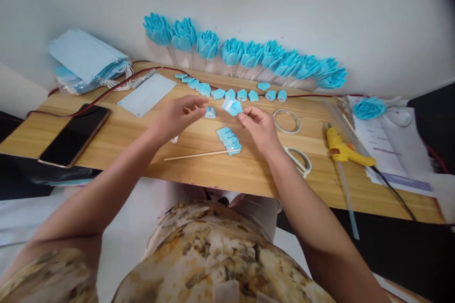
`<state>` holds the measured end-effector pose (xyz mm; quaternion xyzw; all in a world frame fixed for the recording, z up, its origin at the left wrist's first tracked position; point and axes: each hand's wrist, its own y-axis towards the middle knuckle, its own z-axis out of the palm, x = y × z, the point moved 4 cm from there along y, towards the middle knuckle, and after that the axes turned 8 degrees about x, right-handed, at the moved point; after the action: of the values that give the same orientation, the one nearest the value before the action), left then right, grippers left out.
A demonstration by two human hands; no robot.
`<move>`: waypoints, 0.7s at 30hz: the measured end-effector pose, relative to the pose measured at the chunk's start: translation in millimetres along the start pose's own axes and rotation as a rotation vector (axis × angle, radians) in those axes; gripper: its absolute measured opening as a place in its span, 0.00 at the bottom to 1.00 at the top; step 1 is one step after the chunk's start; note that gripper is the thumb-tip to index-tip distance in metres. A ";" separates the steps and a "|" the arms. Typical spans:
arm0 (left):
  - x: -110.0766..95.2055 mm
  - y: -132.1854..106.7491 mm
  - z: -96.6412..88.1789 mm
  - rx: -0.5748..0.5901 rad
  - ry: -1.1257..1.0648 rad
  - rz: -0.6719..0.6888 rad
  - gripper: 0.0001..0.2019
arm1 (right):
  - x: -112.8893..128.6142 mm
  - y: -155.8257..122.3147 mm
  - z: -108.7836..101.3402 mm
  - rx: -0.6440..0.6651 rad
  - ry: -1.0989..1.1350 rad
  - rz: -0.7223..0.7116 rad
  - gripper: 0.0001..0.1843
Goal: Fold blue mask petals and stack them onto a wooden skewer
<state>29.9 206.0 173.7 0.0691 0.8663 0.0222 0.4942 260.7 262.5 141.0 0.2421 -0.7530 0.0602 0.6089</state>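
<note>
My right hand pinches a blue petal with a white strip on it between thumb and fingertips. Across from it, my left hand has its fingers curled and apart, with nothing seen between them. Just beyond its thumb tip is a small blue piece, also with a white patch; whether the thumb touches it I cannot tell. Below the hands lies an overlapping stack of blue petals, and a thin wooden stick has one end over it. Several loose petals form a row behind.
Several blue flowers on sticks lean along the wall. Blue face masks and a phone are left. On the right are a tape roll, scissors, a yellow glue gun and another blue flower.
</note>
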 end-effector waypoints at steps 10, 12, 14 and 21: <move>-15.7 41.8 45.7 0.113 -0.463 -0.064 0.09 | 8.2 0.2 -4.7 0.037 0.081 0.026 0.09; -17.7 47.1 43.5 0.137 -0.434 -0.064 0.07 | 6.4 0.9 -7.2 0.112 0.131 0.049 0.12; -20.5 50.7 42.2 0.190 -0.369 -0.060 0.06 | 5.2 1.6 -11.2 0.134 0.182 0.067 0.16; -23.4 50.8 51.1 0.288 -0.235 0.027 0.10 | 6.7 2.5 -13.4 0.074 0.161 0.084 0.12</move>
<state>90.5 251.4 173.0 0.1531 0.7958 -0.1036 0.5767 270.5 267.9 151.2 0.2270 -0.7082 0.1328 0.6551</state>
